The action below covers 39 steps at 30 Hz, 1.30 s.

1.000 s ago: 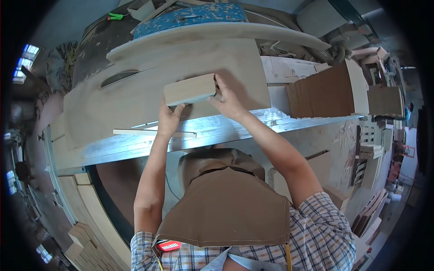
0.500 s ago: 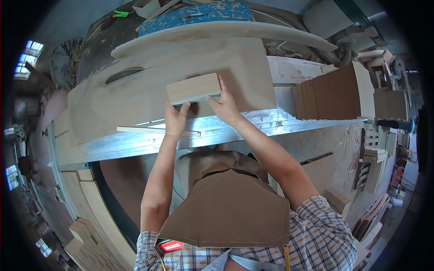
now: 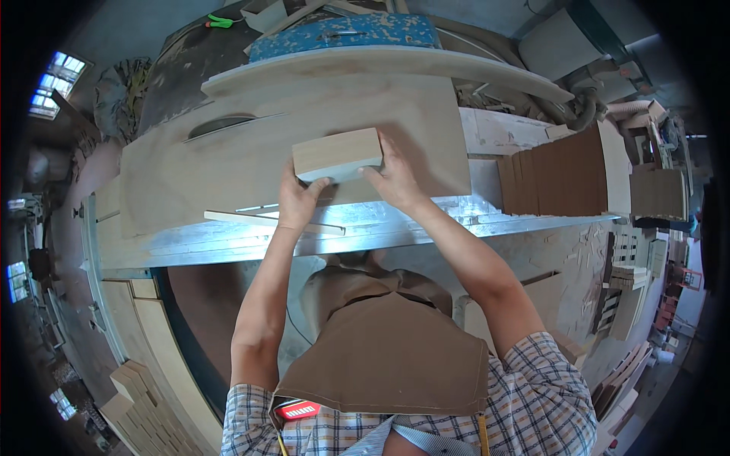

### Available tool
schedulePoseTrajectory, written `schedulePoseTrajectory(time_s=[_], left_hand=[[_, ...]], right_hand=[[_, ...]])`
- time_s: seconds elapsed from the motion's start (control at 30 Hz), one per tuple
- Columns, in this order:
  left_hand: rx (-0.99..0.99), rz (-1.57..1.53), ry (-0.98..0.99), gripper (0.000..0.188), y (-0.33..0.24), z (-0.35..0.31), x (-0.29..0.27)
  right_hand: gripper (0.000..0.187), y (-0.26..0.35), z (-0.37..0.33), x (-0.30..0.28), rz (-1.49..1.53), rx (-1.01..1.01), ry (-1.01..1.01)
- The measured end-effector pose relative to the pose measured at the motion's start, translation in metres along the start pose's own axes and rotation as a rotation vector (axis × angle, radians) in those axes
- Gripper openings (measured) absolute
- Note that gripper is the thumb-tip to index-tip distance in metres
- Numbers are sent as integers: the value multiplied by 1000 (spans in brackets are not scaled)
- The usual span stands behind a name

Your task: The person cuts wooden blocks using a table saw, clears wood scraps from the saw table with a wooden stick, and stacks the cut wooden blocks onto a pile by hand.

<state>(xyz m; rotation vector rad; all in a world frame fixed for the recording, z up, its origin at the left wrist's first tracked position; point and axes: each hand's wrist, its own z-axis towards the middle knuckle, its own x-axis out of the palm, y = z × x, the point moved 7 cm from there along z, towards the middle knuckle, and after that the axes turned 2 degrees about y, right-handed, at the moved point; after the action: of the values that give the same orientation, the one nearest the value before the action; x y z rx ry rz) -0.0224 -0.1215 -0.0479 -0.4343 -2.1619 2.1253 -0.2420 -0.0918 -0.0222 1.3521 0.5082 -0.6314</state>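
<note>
A pale rectangular wooden block (image 3: pixel 335 152) is held just above or on the wide tan board of the saw table; I cannot tell whether it touches. My left hand (image 3: pixel 299 194) is closed on the block's left end, thumb at the lower front edge. Around the right end wraps my right hand (image 3: pixel 395 175), its thumb also on the front. The block's top and pale front face show, while the fingers behind its ends are mostly hidden. To the left, a curved saw blade (image 3: pixel 220 125) rises from a slot in the tan board (image 3: pixel 182 175).
Thin wooden strips (image 3: pixel 258 219) lie on the shiny metal front rail (image 3: pixel 380 228). Behind the board runs a long pale fence (image 3: pixel 365 57), with a blue chipped-paint box (image 3: pixel 346 36) beyond it. Stacked brown panels (image 3: pixel 555 175) stand at the right. More cut blocks (image 3: pixel 137 403) are piled lower left.
The whole view has shifted slightly down and to the right. Both hands keep their hold on the block, which stays at about the same spot over the board; its front face shows a little more.
</note>
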Motion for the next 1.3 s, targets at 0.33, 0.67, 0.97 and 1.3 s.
schedulePoseTrajectory(time_s=[0.33,0.67,0.97,1.3], left_hand=[[-366,-584,73,82,-10,-12,-24],[-565,-497,-137,75,39,15,-73],[-715,-723,48,67,68,59,-19],[-802,-373,-112,66,70,94,-9]], right_hand=[[72,24,-1,10,961,686,312],[79,6,29,94,1144,868,201],[70,-24,131,105,956,716,165],[75,-39,142,82,255,627,411]])
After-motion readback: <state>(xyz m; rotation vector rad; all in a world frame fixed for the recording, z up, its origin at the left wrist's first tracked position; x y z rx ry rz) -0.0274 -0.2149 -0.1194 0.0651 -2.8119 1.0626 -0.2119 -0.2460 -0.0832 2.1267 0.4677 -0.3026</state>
